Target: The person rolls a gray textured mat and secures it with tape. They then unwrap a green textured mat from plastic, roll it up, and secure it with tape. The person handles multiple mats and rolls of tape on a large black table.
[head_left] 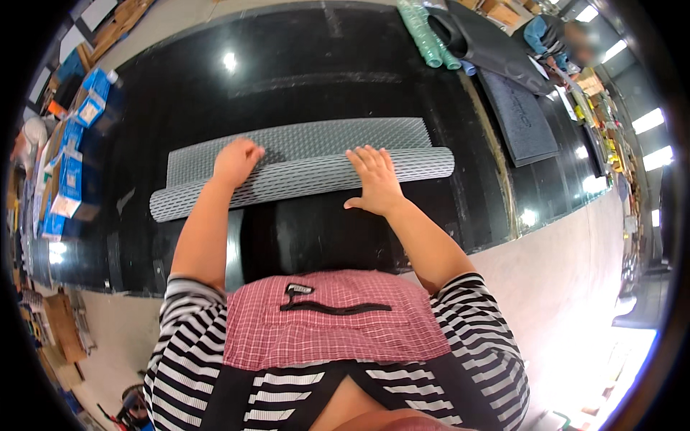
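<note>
Along the left edge of the black tabletop [169, 93] stand blue-and-white boxes [70, 179]. To their right, well apart, a grey textured mat [309, 174] lies across the middle of the tabletop, partly rolled: the roll runs along its near side, with a flat stretch beyond it. The left hand [239, 161] is at the roll's left half, fingers curled in; whether it pinches any of the mat I cannot tell. The right hand [374, 181] lies on the roll's right half, fingers spread wide, thumb out toward the left. Farther right, green rolls [424, 36] lie near the far edge, then a dark grey mat [517, 118] lies flat.
</note>
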`<state>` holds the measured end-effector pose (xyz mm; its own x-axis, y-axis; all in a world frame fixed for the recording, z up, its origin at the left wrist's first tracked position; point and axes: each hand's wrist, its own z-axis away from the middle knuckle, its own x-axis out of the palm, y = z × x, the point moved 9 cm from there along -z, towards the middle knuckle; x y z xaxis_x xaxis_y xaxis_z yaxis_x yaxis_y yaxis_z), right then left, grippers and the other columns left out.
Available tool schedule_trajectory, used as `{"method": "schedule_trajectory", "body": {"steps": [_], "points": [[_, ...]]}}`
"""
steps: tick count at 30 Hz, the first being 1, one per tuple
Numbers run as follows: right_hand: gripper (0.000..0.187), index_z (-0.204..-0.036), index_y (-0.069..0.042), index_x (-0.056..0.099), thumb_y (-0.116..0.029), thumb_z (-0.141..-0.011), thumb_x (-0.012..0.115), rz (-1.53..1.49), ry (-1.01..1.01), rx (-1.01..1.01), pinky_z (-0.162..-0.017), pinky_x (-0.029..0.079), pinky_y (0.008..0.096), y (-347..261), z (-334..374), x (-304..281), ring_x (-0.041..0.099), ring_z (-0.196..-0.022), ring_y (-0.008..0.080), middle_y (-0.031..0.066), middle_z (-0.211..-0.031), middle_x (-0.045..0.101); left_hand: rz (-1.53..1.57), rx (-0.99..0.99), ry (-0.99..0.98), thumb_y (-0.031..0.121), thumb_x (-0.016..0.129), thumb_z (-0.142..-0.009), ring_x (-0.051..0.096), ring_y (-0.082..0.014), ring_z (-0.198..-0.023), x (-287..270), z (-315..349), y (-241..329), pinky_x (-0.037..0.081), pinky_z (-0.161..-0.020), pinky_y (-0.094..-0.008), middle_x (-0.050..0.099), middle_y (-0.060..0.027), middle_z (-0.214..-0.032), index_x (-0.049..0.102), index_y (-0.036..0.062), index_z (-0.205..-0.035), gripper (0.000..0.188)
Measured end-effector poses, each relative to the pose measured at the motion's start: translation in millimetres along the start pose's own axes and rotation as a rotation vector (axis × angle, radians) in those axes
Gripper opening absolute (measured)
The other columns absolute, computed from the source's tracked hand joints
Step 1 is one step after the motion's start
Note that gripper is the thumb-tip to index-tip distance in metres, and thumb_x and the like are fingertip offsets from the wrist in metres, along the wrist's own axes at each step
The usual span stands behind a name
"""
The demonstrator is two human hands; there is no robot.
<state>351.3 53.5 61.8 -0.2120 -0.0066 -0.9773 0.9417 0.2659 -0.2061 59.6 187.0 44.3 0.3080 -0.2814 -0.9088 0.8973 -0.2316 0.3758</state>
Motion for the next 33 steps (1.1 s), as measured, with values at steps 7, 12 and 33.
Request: {"method": "schedule_trajectory", "body": {"steps": [7, 12, 33], "points": [[0.105, -0.140, -0.005, 0.056, -0.030, -0.048, 0.098, -0.042, -0.120, -0.029, -0.117, 0.037, 0.0474, 24, -59, 8, 0.048, -0.138, 0.0378, 0.0222, -0.143, 0.056, -0.176, 0.290, 0.018, 0.041, 0.095, -0.054, 0.050, -0.0357, -0.133, 14, 43, 37, 0.036, -0.111, -0.0500, 0.058, -0.0160, -0.138, 0.047, 0.0099, -0.149, 0.111], [0.096, -0.134, -0.003, 0.060, -0.030, -0.049, 0.096, -0.004, -0.244, -0.002, -0.109, 0.046, 0.0411, 30, -97, -5, 0.058, -0.129, 0.0350, 0.0194, -0.134, 0.063, -0.270, 0.270, -0.058, 0.039, 0.095, -0.057, 0.061, -0.0329, -0.123, 6, 13, 33, 0.048, -0.096, -0.0508, 0.063, -0.0113, -0.126, 0.055, 0.0129, -0.136, 0.093], [0.065, -0.108, -0.002, 0.066, -0.039, -0.062, 0.092, -0.364, -0.462, -0.139, -0.115, 0.038, 0.0443, -4, -8, 56, 0.042, -0.141, 0.0430, 0.0296, -0.153, 0.042, -0.023, 0.258, -0.471, 0.063, 0.089, -0.053, 0.026, -0.0406, -0.151, 76, 110, 0, 0.030, -0.120, -0.0572, 0.028, -0.0241, -0.164, 0.061, 0.0075, -0.141, 0.107]]}}
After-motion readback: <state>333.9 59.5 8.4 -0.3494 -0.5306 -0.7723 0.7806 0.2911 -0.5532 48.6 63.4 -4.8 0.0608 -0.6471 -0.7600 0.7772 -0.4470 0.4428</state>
